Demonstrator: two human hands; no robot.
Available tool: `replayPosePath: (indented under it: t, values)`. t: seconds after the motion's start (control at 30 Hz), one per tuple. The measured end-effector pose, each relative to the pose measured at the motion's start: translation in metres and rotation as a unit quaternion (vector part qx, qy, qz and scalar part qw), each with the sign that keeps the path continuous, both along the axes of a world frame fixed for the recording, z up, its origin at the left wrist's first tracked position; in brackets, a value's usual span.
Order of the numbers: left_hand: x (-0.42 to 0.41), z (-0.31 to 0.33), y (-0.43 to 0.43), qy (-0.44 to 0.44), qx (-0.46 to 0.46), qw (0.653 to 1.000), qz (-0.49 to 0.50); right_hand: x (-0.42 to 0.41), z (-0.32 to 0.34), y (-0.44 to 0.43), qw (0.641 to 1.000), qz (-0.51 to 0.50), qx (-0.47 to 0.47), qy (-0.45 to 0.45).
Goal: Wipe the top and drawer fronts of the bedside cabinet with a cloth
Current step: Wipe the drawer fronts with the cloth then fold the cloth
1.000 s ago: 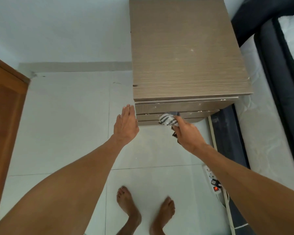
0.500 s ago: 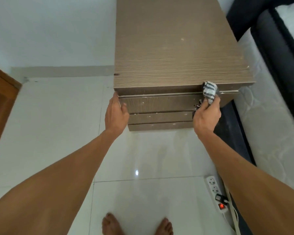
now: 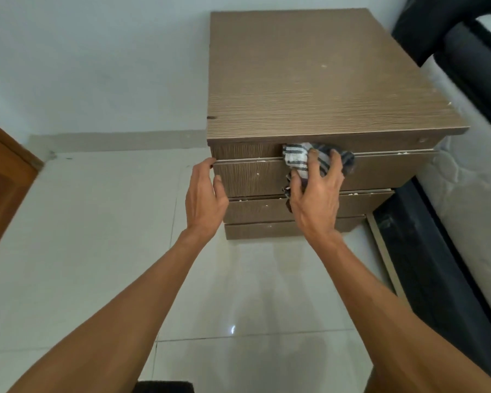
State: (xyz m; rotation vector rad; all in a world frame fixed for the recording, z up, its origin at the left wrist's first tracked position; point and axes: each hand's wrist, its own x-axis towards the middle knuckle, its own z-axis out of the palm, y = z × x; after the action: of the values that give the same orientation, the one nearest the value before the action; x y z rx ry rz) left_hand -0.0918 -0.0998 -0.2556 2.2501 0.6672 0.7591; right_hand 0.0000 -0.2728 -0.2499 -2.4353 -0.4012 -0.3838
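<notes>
Where right grip [image 3: 315, 194] holds, cloth [image 3: 296, 158] under fingers [image 3: 335, 163]

Part of cloth [image 3: 295, 158] hidden under right hand [image 3: 316, 199]; bed [image 3: 465, 199] cut by right edge.

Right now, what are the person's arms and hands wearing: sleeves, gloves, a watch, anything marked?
Nothing worn shows. The left hand and right hand are ungloved, with no rings, watch or wristband visible. The left forearm and right forearm are uncovered down to the frame's lower edge; no sleeve, marking or cable shows.
</notes>
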Motion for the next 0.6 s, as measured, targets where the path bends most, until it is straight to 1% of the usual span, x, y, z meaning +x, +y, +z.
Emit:
replayPosePath:
  t: [0.1,0.17,0.23,0.37,0.43,0.6]
  values:
    - [0.006,-0.013,0.004,-0.050,0.016,0.999,0.000,-0.003,-0.011,0.012,0.996,-0.035,-0.053,-0.057]
    - [0.010,-0.023,0.008,-0.090,0.022,0.996,-0.008,-0.001,-0.023,0.015,0.992,-0.053,-0.067,-0.093]
    - [0.015,-0.032,0.010,-0.124,0.027,0.992,-0.012,0.004,-0.034,0.018,0.991,-0.061,-0.059,-0.105]
    - [0.020,-0.043,0.013,-0.173,0.039,0.984,-0.012,0.005,-0.043,0.034,0.991,-0.060,-0.003,-0.118]
    - [0.020,-0.045,0.015,-0.178,0.045,0.983,-0.019,-0.001,-0.044,0.046,0.990,-0.053,0.007,-0.134]
    - [0.015,-0.036,0.022,-0.164,0.068,0.984,-0.033,-0.023,-0.041,0.082,0.985,-0.014,-0.028,-0.167]
